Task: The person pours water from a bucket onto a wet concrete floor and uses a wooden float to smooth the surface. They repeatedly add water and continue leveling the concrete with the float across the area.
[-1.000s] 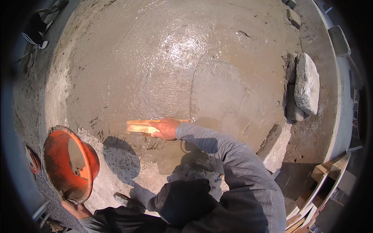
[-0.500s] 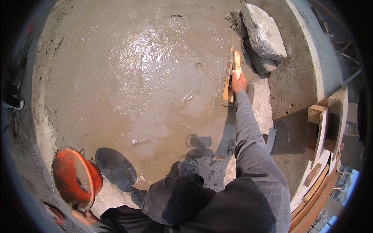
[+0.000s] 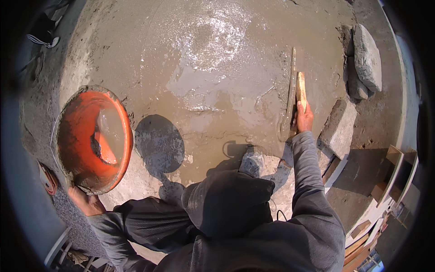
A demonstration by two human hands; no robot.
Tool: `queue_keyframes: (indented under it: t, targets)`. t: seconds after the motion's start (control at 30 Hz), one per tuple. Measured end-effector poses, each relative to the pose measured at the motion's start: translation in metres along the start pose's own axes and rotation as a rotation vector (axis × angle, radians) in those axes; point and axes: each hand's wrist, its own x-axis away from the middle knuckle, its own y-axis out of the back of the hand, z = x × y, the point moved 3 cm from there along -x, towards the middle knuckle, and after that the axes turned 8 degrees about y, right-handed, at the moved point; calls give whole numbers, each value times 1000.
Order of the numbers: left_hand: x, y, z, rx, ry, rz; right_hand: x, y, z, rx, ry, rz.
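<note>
My right hand (image 3: 303,119) grips the wooden handle of a plastering float (image 3: 295,93), whose blade lies on edge against the wet grey cement floor (image 3: 213,54) at the right. My left hand (image 3: 87,202) holds an orange bowl-shaped pan (image 3: 93,138) from underneath at the lower left; the pan is tilted and has some wet mix and an orange scoop inside. My knee (image 3: 226,201) and a grey shoe (image 3: 252,161) sit between the two arms.
Flat stones (image 3: 367,56) and a cement block (image 3: 340,127) border the wet patch on the right. Wooden steps or planks (image 3: 389,167) lie at the far right. A rough dry edge (image 3: 68,68) curves along the left side.
The float and my right hand swept from the middle to the right edge of the wet cement. The orange pan has risen closer and larger at the left.
</note>
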Motion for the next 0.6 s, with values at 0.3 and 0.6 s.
queue_keyframes:
  t: [0.3,0.6]
  targets:
    - [-23,76,87,648,487,-17,81,-264,97,329,344,612]
    - [-40,64,124,657,537,92,232,-331,53,493,755,499]
